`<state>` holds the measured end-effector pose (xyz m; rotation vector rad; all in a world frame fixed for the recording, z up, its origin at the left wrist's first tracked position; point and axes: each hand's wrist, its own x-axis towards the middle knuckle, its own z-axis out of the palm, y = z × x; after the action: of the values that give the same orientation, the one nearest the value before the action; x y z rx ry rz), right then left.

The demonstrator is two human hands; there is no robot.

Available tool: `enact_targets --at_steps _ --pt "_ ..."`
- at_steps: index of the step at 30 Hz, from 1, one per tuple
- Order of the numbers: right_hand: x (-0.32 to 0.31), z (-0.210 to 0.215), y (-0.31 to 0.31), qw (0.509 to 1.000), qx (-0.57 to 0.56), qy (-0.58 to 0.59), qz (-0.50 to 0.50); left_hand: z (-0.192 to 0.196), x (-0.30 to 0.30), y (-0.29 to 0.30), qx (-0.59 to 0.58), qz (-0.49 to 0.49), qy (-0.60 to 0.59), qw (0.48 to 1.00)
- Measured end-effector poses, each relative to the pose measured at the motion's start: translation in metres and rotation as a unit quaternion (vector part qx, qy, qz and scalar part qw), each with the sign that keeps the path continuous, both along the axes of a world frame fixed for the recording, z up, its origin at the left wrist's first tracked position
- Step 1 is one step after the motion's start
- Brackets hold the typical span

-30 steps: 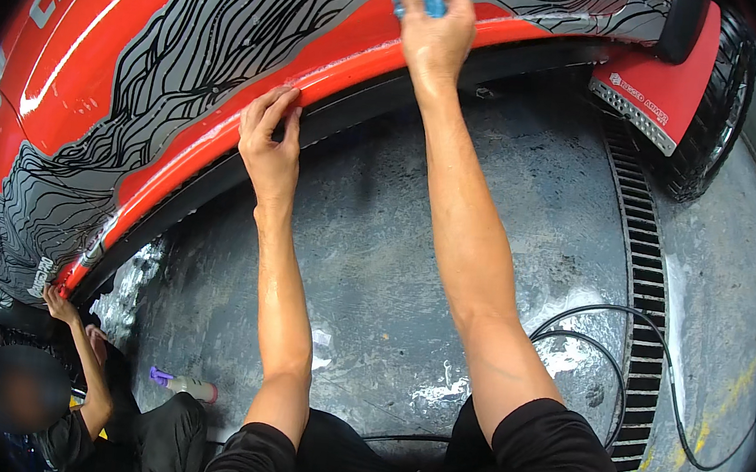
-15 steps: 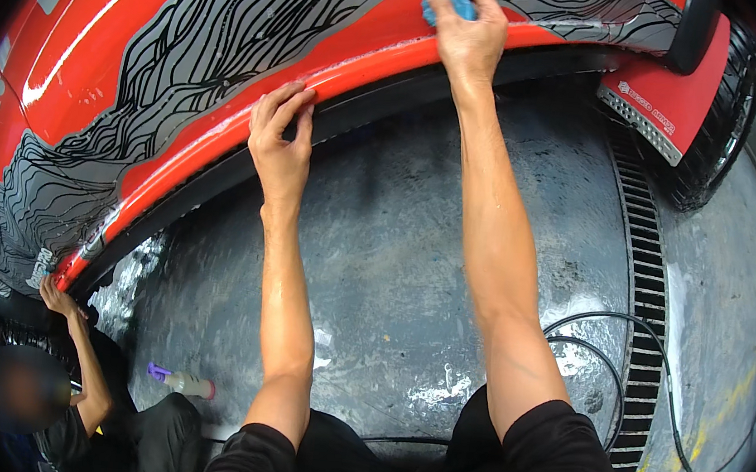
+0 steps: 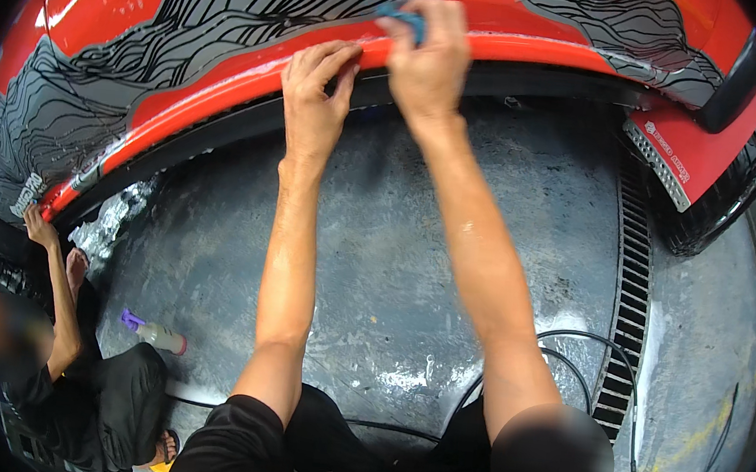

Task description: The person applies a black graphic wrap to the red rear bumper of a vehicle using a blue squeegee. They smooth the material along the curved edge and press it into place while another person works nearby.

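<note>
View limits: I see the right hand (image 3: pixel 429 59) blurred at 12 o'clock, covering part of the blue wad (image 3: pixel 411 23); whether the wad touches the car (image 3: pixel 509 14) I cannot tell. The car runs past the upper edge of view. At 8 o'clock, a co-worker's hand (image 3: pixel 39 226) hides a small section of the sill (image 3: pixel 523 52).

Grip status: right, thumb and fingers pinching the blue wad; left hand (image 3: pixel 316 94), at 11 o'clock, fingers curved, a gap beside the thumb, fingertips at the sill.

Clearances: the sill arcs from 9 to 2 o'clock. Below it, the floor (image 3: pixel 393 265) extends between my forearms and to the drain grate (image 3: pixel 631 288) at 3 o'clock. A hose (image 3: pixel 636 434) loops at 4 o'clock; a spray bottle (image 3: pixel 161 336) lies at 8 o'clock.

Materials: glossy red paint, grey decal (image 3: pixel 227 12) with wavy black lines, wet-looking floor, flat red mud flap (image 3: pixel 709 150), treaded black tire (image 3: pixel 735 198).
</note>
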<state>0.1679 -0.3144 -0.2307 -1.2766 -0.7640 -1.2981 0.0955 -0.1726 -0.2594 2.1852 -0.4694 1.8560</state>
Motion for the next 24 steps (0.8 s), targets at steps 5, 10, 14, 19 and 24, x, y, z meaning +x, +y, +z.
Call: enact_targets --at_steps 5,10,14,19,24 --pt "0.037 0.006 -0.095 0.995 0.004 -0.019 -0.095 0.001 -0.006 0.021 -0.003 0.045 -0.043 0.998" --pt "0.003 0.004 -0.007 0.99 -0.112 -0.074 -0.03 -0.004 -0.004 0.025 -0.039 0.043 -0.066 0.996" --pt "-0.024 -0.005 0.071 0.991 -0.108 -0.078 0.017 -0.008 -0.012 0.057 -0.089 0.068 -0.13 0.985" --pt "0.002 0.008 -0.023 0.991 -0.082 -0.075 -0.075 -0.01 -0.029 0.084 -0.072 0.098 -0.115 0.986" --pt "-0.013 0.01 0.028 0.983 -0.108 -0.128 -0.078 -0.009 -0.031 0.088 -0.048 0.101 -0.097 0.989"
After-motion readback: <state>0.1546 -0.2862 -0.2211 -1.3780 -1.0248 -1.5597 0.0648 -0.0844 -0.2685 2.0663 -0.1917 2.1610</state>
